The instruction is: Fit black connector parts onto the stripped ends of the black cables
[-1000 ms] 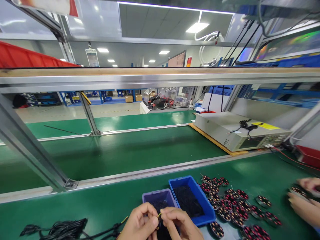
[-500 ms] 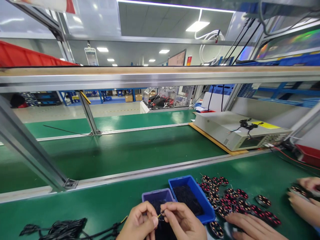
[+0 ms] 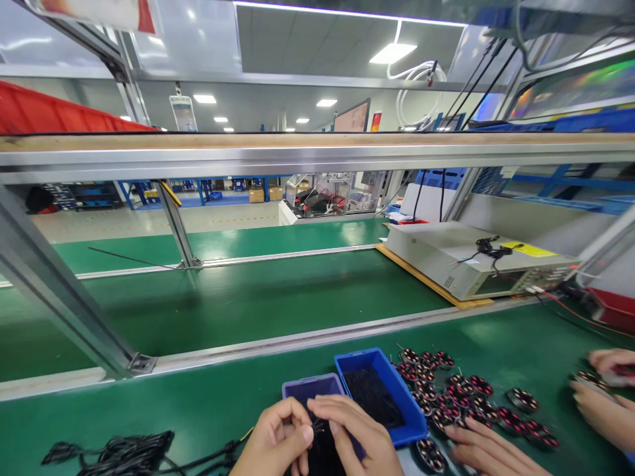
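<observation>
My left hand [image 3: 278, 436] is closed in a pinch at the bottom centre. Between its thumb and fingers are the thin ends of a black cable [image 3: 229, 448], with a bit of yellow wire showing to the left of the hand. Beside it, my right hand [image 3: 358, 433] reaches over with fingers stretched and thumb apart, close to the dark wire ends [image 3: 317, 427]; whether it touches them is hard to see. Just behind my hands stand a purple bin [image 3: 312, 382] and a blue bin [image 3: 414, 430] of fine black pieces.
Several round motors [image 3: 461, 390] with red and copper-coloured coils lie on the green bench [image 3: 223, 396]. Other people's hands [image 3: 491, 449] work at the right. A bundle of black cables [image 3: 119, 453] lies left. A grey instrument [image 3: 461, 254] stands behind a metal rail [image 3: 278, 334].
My right hand has opened from a pinch, its fingers now extended over the wire ends. The yellow wire between my hands no longer shows. My left hand stays in place.
</observation>
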`<state>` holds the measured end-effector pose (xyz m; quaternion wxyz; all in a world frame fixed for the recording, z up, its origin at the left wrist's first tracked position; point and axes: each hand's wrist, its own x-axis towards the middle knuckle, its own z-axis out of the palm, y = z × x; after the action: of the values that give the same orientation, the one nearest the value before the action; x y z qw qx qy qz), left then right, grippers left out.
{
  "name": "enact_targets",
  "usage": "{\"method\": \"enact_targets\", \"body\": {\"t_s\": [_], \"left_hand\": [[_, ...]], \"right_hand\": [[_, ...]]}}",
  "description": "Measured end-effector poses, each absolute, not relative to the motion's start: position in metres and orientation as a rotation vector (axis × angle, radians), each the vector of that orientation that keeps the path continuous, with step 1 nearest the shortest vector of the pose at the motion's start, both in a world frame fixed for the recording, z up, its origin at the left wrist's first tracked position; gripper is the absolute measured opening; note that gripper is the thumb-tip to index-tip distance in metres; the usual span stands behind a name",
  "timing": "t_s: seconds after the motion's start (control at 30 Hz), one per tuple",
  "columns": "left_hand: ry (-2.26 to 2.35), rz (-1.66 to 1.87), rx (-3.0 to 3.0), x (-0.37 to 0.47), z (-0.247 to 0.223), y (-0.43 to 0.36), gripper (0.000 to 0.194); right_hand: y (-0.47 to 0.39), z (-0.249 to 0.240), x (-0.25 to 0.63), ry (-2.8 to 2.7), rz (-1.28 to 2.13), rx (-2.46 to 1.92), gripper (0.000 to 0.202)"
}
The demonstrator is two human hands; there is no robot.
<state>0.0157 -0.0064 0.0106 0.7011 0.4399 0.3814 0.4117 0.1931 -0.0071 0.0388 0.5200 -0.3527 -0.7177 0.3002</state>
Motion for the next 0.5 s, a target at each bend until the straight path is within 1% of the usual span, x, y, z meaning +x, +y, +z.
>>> {"method": "enact_targets", "body": {"t_s": [0.07,0.2,0.37,0.5], "left_hand": [[0.850,0.915,0.997,0.016,0.007,-0.006,0.051],[0.833,0.925,1.011,0.017,0.007,-0.006,0.048],[0.686,0.965,1.003,0.014,0.010,-0.010,0.047],[0.665,0.962,1.023,0.012,0.007,-0.010,0.048]], "right_hand": [[-0.006,0.043,0.195,-1.771,0.657,-0.874,0.028],[-0.006,0.038,0.198,-1.851,0.653,-0.933,0.015],[-0.004,0.029,0.197,-1.907,0.707,-0.957,0.016],[-0.003,0.032,0.200,-1.885,0.818,-0.948,0.016]]}}
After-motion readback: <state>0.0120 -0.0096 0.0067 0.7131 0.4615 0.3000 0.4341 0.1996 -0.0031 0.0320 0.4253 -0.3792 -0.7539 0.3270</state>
